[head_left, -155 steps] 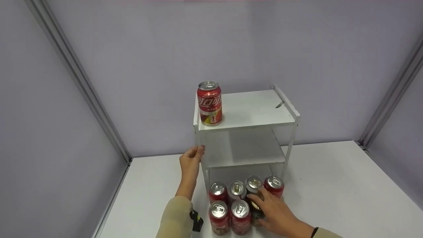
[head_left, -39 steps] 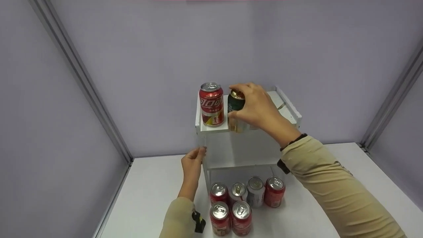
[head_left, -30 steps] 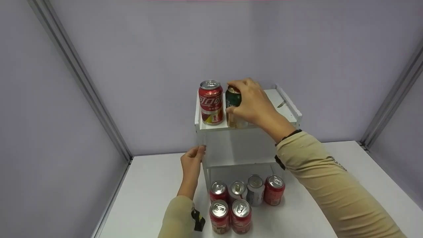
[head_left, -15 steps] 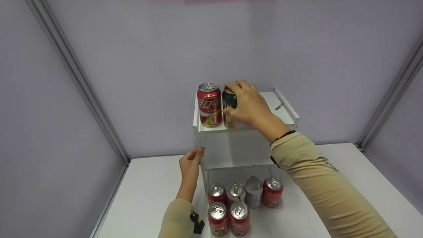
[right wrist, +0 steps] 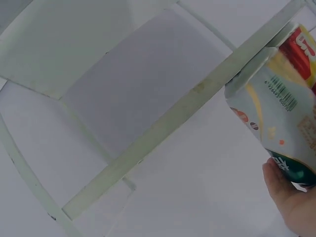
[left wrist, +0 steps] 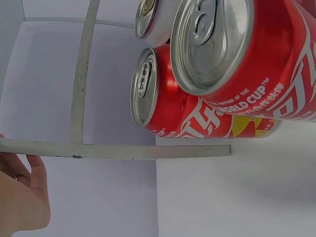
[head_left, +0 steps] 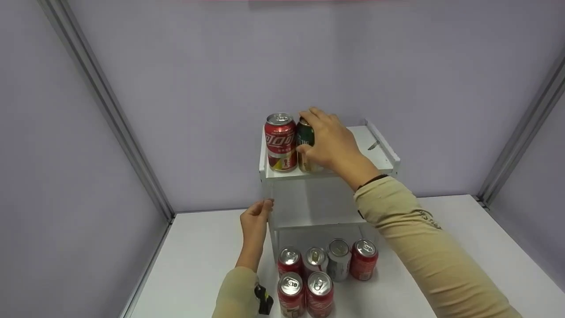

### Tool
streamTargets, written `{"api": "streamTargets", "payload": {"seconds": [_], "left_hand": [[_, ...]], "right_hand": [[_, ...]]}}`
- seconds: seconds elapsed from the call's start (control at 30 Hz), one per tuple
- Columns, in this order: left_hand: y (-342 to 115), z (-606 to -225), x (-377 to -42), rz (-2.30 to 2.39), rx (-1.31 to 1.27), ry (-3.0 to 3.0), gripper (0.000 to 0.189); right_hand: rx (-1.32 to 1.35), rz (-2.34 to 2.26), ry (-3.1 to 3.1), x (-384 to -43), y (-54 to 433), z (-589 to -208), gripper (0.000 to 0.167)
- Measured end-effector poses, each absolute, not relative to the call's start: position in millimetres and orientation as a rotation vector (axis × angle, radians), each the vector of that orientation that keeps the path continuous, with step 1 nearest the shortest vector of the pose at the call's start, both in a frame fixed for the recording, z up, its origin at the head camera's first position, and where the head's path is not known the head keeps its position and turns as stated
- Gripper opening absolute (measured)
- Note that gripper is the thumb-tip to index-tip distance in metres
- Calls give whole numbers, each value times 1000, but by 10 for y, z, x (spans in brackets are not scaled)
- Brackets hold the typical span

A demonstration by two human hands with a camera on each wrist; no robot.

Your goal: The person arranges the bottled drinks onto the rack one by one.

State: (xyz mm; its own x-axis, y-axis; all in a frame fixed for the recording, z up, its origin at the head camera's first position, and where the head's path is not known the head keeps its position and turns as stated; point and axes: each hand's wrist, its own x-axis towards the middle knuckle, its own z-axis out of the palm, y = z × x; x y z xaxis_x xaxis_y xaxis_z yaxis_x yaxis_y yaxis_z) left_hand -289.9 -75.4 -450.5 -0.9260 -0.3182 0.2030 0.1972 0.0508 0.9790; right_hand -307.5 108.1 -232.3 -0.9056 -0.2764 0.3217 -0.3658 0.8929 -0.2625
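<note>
In the head view a white shelf rack (head_left: 359, 136) stands on the table, a red cola can (head_left: 281, 145) upright at the left of its top shelf. My right hand (head_left: 333, 143) grips a green-and-gold drink can (head_left: 304, 134) upright on that shelf, right beside the red one; its right side is hidden behind the fingers. In the right wrist view this can (right wrist: 284, 111) shows a silver-white side with a barcode. My left hand (head_left: 254, 221) holds the rack's left post below the top shelf; the left wrist view shows the fingers curled around the post (left wrist: 116, 151).
Below, at the rack's foot, several cans stand close together: two red cans (head_left: 320, 296) in front, and behind them a silver can (head_left: 339, 264) among others, with a red can (head_left: 364, 261) at the right end. Grey panels (head_left: 198, 110) enclose the table (head_left: 194, 265).
My right hand has carried the green-and-gold can up from the group on the table to the top shelf, then left against the red can. My left hand has stayed on the post.
</note>
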Motion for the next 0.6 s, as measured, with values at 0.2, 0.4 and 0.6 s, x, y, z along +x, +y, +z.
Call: {"api": "streamTargets", "payload": {"seconds": [0.2, 0.4, 0.6], "left_hand": [[-721, -4518, -2937, -1940, 119, -1976, 30], [-705, -4525, -2929, -1946, 121, -1998, 27], [-721, -4506, -2924, -1944, 121, -2001, 28]], "right_hand": [[515, 361, -2823, -3077, 1159, -2267, 83], [631, 224, -2751, -3073, 1261, -2195, 78], [712, 87, -2600, -3026, 1296, -2088, 59]]}}
